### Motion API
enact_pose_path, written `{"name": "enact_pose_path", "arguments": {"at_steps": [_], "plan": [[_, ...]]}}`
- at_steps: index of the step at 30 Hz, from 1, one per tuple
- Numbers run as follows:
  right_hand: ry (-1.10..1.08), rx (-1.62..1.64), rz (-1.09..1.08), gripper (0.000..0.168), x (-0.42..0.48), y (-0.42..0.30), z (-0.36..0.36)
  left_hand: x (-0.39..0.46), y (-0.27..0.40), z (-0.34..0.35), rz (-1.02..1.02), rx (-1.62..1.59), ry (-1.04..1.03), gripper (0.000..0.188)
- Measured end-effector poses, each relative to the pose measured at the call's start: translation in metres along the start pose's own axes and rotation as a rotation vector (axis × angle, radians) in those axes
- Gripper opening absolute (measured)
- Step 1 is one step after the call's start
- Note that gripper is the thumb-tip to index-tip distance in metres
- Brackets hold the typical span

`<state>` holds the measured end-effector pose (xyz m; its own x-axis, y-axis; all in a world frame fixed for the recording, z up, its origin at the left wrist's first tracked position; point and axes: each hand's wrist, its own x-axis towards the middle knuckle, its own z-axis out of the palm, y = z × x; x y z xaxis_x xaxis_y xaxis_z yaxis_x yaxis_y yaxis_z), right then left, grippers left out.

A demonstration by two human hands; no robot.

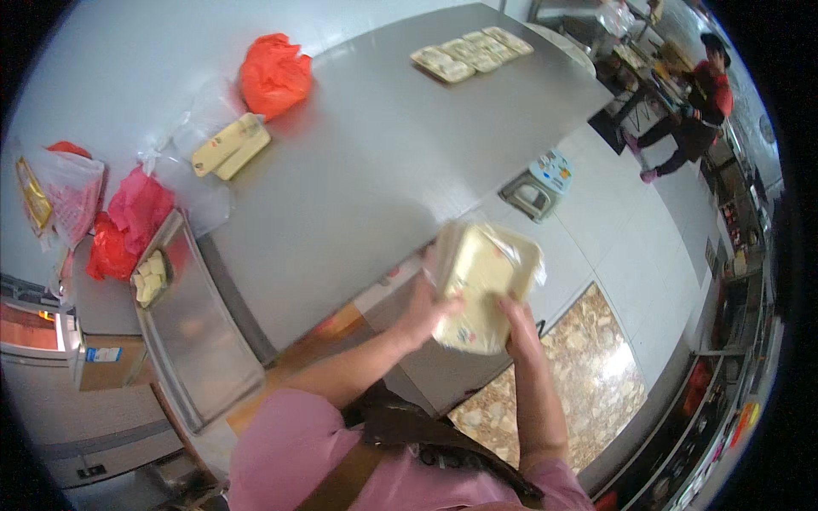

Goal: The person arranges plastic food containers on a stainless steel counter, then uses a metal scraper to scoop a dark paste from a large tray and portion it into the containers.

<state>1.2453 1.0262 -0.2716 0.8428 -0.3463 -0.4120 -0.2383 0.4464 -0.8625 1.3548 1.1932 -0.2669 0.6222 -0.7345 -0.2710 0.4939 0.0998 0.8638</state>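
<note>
A stack of pale yellow foam trays (pixel 482 287) in clear plastic wrapping is held between my two hands, out past the near edge of the metal table (pixel 358 179). My left hand (pixel 429 310) grips the stack's left side; that side is blurred. On the lower right side, my right hand (pixel 519 322) presses the wrapping with its thumb on top. Two more yellow trays (pixel 233 147) lie overlapping at the table's left side. Several filled, wrapped trays (pixel 470 54) stand in a row at the table's far end.
A metal sheet tray (pixel 208 345) at the left holds a small container of pale chunks (pixel 150 279). Red bags (pixel 275 76) and pink bags (pixel 144 201) are by the wall. A step stool (pixel 540 185) stands on the floor. A person (pixel 700 108) is at the far right.
</note>
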Motion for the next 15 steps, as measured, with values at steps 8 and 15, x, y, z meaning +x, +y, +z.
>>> {"name": "enact_pose_path", "arguments": {"at_steps": [8,15], "plan": [[-0.282,0.096,0.182,0.049,0.236,0.004,0.267,0.082,0.109,-0.302,-0.098,-0.197,0.362,0.050],[-0.264,0.024,-0.467,0.047,0.252,0.032,0.379,0.107,0.198,-0.385,0.071,-0.169,0.537,0.062]]}}
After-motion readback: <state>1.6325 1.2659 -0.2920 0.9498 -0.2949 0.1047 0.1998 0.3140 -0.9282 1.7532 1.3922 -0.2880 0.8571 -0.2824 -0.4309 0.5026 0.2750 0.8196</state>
